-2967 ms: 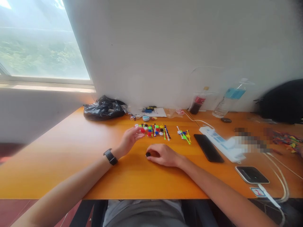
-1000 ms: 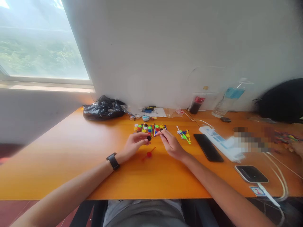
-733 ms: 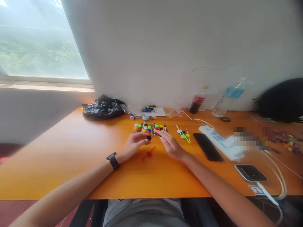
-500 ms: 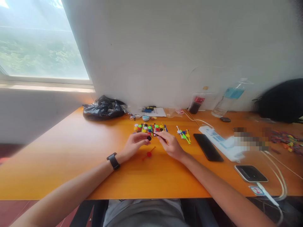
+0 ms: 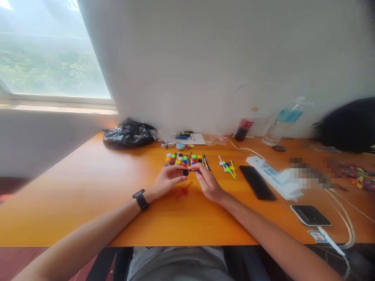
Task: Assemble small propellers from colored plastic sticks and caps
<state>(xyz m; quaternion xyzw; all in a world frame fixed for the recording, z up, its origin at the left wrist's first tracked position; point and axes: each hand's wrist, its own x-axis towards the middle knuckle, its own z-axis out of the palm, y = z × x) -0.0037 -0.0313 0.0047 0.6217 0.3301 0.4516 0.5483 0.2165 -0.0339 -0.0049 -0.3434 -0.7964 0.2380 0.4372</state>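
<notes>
My left hand (image 5: 169,178), with a dark watch on its wrist, pinches a small round black disc (image 5: 185,173) between thumb and fingers. From the right, my right hand (image 5: 207,181) grips a thin black stick (image 5: 191,170), which meets the disc at its upper side. Whether the stick passes through the disc I cannot tell. Just below the hands lies a red disc on a red stick (image 5: 184,191). Behind them are rows of coloured discs (image 5: 180,158) and coloured sticks (image 5: 206,161), partly hidden by my fingers.
Several joined disc-and-stick pieces (image 5: 227,166) lie to the right, beside a black phone (image 5: 258,182) and a white power strip (image 5: 275,177). A black plastic bag (image 5: 128,134) sits at the back left. Bottles (image 5: 283,121) stand by the wall; cables cross the right side.
My right hand has moved slightly left and down, bringing the black stick to the black disc. My left hand has barely shifted.
</notes>
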